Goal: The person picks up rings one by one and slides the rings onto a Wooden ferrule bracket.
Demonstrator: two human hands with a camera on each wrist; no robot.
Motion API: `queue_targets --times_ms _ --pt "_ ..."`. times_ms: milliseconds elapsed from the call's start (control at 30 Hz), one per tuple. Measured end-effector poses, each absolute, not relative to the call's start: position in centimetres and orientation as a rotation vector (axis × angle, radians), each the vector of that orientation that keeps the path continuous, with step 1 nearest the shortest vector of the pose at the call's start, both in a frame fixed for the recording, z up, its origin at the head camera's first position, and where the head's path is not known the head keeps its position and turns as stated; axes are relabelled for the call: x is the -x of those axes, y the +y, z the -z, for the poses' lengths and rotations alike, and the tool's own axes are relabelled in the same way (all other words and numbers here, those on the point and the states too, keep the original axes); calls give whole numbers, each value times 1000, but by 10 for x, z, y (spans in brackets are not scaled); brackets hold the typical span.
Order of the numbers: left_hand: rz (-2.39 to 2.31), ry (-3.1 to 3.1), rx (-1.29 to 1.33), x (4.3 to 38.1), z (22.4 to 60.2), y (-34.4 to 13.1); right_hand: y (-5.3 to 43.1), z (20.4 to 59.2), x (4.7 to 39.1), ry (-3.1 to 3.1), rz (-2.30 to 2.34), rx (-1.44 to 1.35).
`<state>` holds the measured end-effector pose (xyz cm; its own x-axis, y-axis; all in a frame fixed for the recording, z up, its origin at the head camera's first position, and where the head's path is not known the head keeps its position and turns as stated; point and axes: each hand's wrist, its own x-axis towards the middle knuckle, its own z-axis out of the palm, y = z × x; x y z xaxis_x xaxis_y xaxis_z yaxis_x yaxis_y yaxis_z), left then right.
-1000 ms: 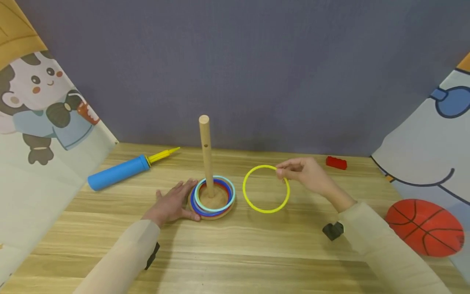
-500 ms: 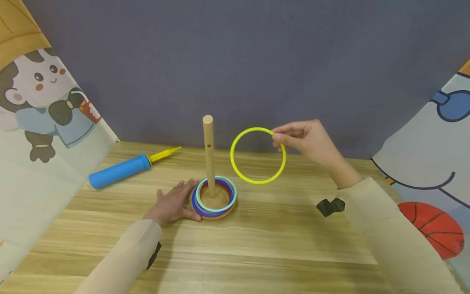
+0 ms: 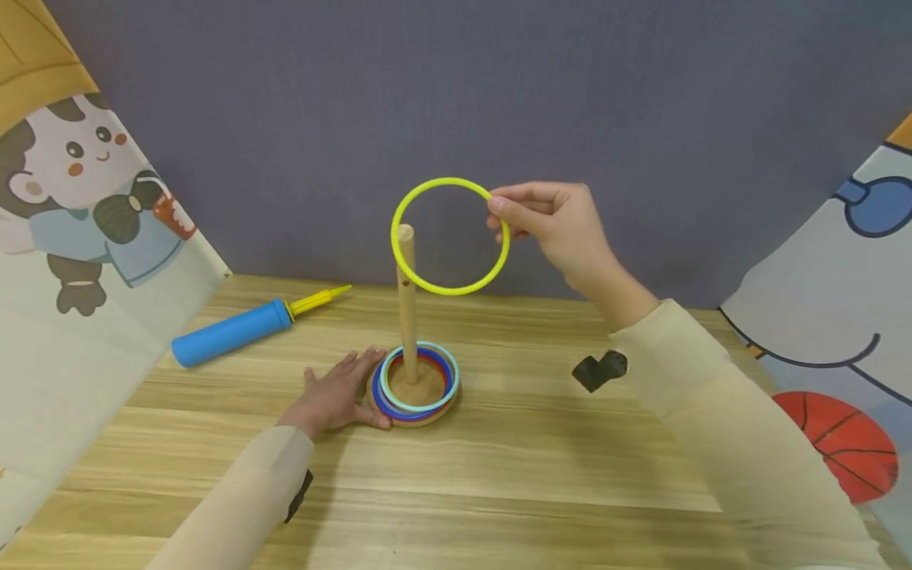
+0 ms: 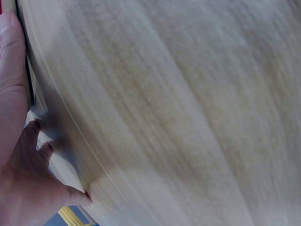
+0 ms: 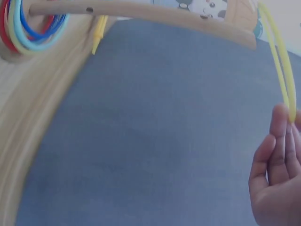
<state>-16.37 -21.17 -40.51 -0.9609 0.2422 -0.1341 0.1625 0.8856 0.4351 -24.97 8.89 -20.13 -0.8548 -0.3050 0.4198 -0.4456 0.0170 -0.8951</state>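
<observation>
A wooden peg point(image 3: 406, 317) stands upright on a round wooden base point(image 3: 412, 392). Around its foot lie several rings, a light blue ring point(image 3: 420, 409) on top, with dark blue and red ones below. My left hand point(image 3: 331, 400) rests on the table at the base's left side, fingers and thumb spread along its edge. With thumb and fingertips, my right hand point(image 3: 556, 226) pinches a yellow ring point(image 3: 454, 291) by its right side, up in the air. The ring's left side overlaps the peg's top in the head view; in the right wrist view, the ring hangs just beyond the peg's tip.
At the left lies a blue hand pump point(image 3: 235, 331) with a yellow nozzle. A red basketball point(image 3: 837, 443) sits at the right, partly behind the right sleeve. A grey wall point(image 3: 641, 119) rises behind the wooden table point(image 3: 513, 475), with cartoon panels on both sides.
My right hand has raised the yellow ring from low beside the stand, moving up and left to the peg's top. The left hand keeps its place at the base.
</observation>
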Motion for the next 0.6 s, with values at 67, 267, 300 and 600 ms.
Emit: queue_targets --times_ms 67,267,300,600 --pt "-639 2871 -313 163 405 -212 81 204 249 -2194 -1962 -740" --pt "-646 2889 -329 163 406 -211 64 225 246 -2322 -1906 -639" --pt "-645 2890 -327 163 406 -211 62 229 245 -2345 -1898 -635" --pt "-640 2891 -326 165 406 -213 50 280 239 -2471 -1942 -567"
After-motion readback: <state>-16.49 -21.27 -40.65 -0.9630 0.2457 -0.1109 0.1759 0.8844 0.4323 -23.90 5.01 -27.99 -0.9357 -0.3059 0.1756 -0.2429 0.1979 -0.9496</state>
